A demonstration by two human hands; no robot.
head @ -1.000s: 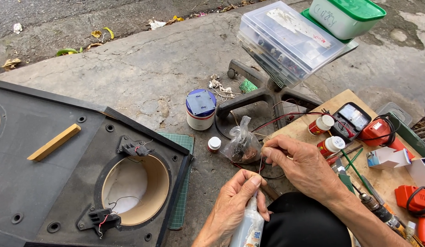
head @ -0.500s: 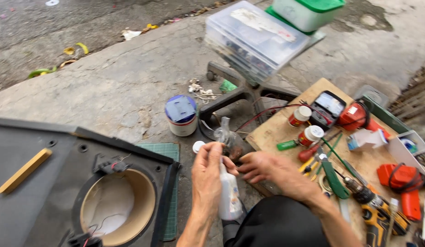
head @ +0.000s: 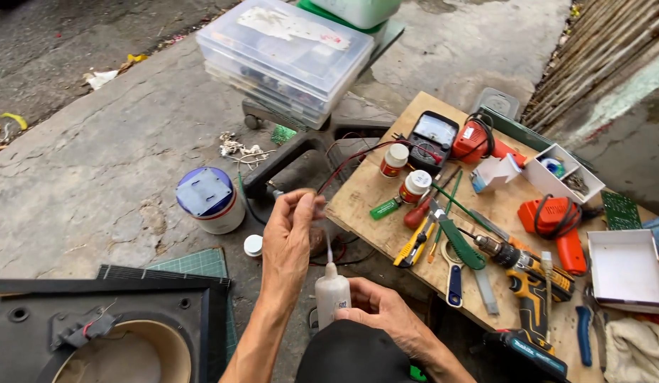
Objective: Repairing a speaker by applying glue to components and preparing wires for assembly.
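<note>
Wooden board (head: 386,213) on the right is packed with tools, so the only free room is the bare concrete on the left. Right hand (head: 386,315) grips the white glue bottle (head: 332,294) upright, nozzle pointing straight up. Left hand (head: 290,230) pinches something tiny right above the tip, can't tell what.

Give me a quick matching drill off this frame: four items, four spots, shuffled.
Things:
1. white squeeze bottle
2. analog multimeter
3. white tub with blue lid
4. cordless drill

Places:
A. on the concrete, beside the speaker cabinet
B. far end of the wooden board
C. in the right hand
D. near end of the board, lying flat

Pairs: 1-C, 2-B, 3-A, 4-D
</note>
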